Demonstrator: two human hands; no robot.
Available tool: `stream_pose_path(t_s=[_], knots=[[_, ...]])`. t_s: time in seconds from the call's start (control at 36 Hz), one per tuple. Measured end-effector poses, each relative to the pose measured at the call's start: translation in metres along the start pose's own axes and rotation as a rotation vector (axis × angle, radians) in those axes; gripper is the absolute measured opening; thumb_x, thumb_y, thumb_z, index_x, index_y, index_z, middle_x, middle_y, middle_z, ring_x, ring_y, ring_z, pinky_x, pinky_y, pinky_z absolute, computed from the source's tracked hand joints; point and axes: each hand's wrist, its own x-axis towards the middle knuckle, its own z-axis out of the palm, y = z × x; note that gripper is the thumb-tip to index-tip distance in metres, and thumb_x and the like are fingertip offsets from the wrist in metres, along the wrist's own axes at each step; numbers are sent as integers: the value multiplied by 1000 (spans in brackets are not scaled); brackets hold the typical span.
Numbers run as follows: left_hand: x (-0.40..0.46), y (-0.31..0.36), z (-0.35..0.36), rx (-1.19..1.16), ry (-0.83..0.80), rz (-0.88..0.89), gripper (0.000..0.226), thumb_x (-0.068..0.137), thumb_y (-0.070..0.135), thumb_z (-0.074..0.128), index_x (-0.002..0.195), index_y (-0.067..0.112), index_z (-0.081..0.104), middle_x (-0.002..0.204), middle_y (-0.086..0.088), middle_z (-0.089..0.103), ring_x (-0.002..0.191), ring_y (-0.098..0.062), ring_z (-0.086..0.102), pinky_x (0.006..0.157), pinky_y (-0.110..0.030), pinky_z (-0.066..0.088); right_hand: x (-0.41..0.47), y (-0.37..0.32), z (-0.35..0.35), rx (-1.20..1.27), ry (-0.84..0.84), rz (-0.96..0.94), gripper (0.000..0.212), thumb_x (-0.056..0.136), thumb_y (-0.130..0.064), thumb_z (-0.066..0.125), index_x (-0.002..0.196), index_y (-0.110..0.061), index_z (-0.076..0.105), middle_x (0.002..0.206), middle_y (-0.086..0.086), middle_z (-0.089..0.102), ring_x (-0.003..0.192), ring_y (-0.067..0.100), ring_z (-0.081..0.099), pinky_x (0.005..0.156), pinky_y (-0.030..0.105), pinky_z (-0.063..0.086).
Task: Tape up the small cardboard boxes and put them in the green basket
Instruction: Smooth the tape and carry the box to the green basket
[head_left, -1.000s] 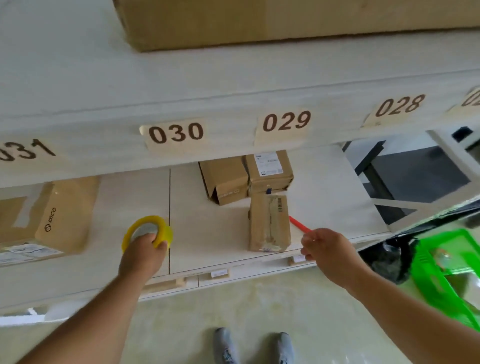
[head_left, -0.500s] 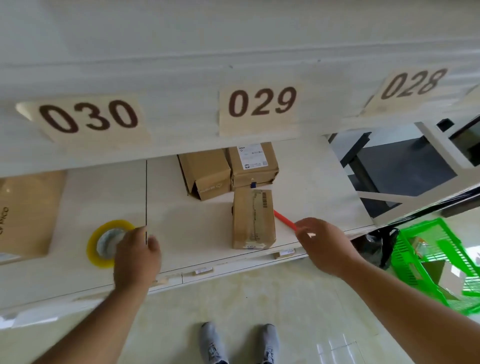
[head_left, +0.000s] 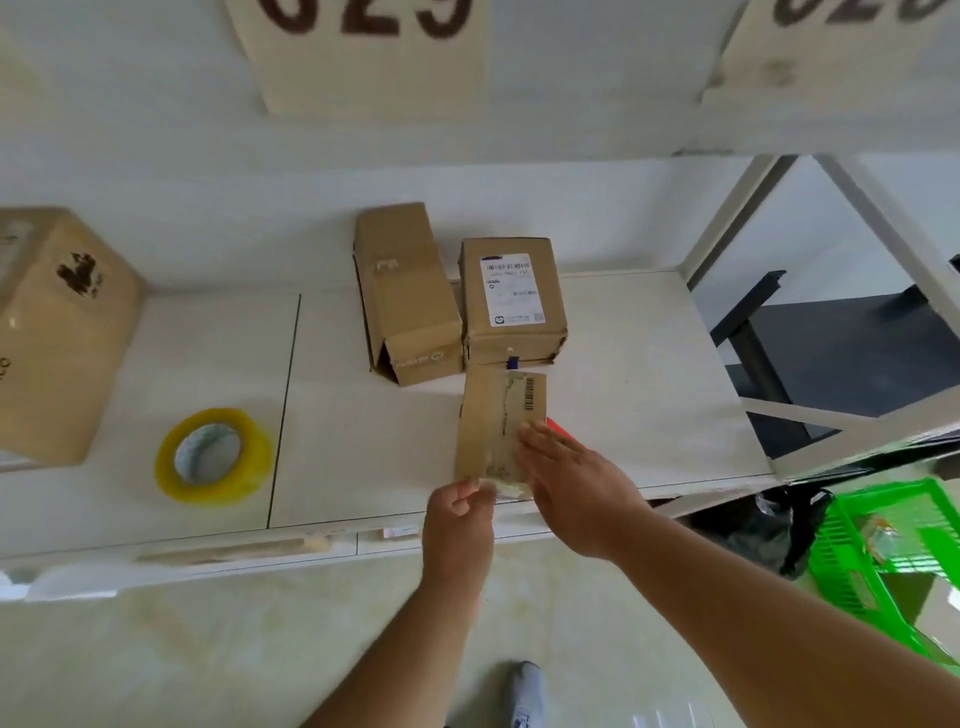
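A small cardboard box (head_left: 493, 415) with a barcode lies lengthwise near the shelf's front edge. My left hand (head_left: 458, 512) pinches its near end with curled fingers. My right hand (head_left: 569, 475) rests on the box's top right with straight fingers. A red tool (head_left: 560, 429) pokes out from behind those fingers, right of the box. Two more small boxes stand behind it: one with an open flap (head_left: 405, 291), one with a white label (head_left: 511, 296). A yellow tape roll (head_left: 213, 457) lies flat on the shelf to the left. The green basket (head_left: 852, 551) is on the floor at lower right.
A large tan box (head_left: 57, 332) sits at the shelf's left. The upper shelf edge with the label 029 (head_left: 363, 47) hangs overhead. A black bag (head_left: 779, 525) lies beside the basket. White frame struts (head_left: 727, 223) close the shelf's right side. My shoe (head_left: 524, 691) is below.
My left hand left the tape roll on the shelf and moved right to the near box's end. My right hand no longer grips the red tool and now lies on the box. The view has moved closer.
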Motion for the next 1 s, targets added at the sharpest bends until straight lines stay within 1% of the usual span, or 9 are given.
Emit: stream_pose_path(t_s=[0.25,0.36,0.44,0.56,0.64,0.72,0.81,0.92,1.0], knots=[[10,-9,15,-161,-46,-30,13,94,13,65,89,3,59,74,-1,69,67,-12,66,68,-30,52,-1,3,-1,-51,54,-94,52,107,-23,40,159,-17,33,169,1,21,157,18,13,116,26,-16],[15,-18,2,-88,126,48,14,98,13,53,91,17,63,94,-2,70,81,-17,68,72,-31,50,-4,2,-3,-70,59,-97,55,107,-26,41,160,-18,30,169,0,19,158,19,11,117,28,-12],[12,-10,2,123,387,188,24,102,20,51,123,13,59,121,-2,62,112,-21,61,88,-28,44,-5,0,0,-85,26,-81,58,108,-32,35,162,-21,19,171,-5,8,158,15,2,117,26,-12],[16,6,28,260,320,288,48,102,45,44,141,17,44,138,-6,53,121,-27,58,96,-41,55,-3,-14,2,-109,4,-81,57,108,-35,35,163,-25,19,171,-4,11,158,13,5,119,27,-6],[40,5,34,268,282,369,34,99,54,36,114,30,53,111,4,64,100,-19,66,81,-42,62,-1,-25,-8,-33,-22,-73,53,107,-29,38,159,-34,27,164,-11,31,153,12,27,125,31,19],[61,2,25,466,218,500,34,98,59,29,113,37,51,110,10,61,98,-11,63,77,-36,63,3,-26,-26,64,9,-48,35,105,-30,33,131,-41,53,131,-11,65,120,19,61,91,32,54],[75,6,10,633,102,586,43,100,54,34,135,32,46,126,13,55,112,-5,54,94,-27,53,17,-20,-33,51,51,-54,37,104,-27,36,134,-38,55,138,-10,61,127,18,56,102,34,48],[83,8,5,637,135,649,45,103,53,27,126,27,56,116,10,64,106,-11,60,91,-37,53,37,-17,-4,-68,2,-96,56,109,-37,29,162,-23,20,170,-7,8,157,12,2,128,33,0],[79,16,28,449,344,368,39,103,41,31,103,18,62,104,-4,68,95,-26,63,79,-37,49,35,-19,23,-139,88,-39,62,92,-38,44,150,-16,50,160,4,41,149,17,28,120,38,18]])
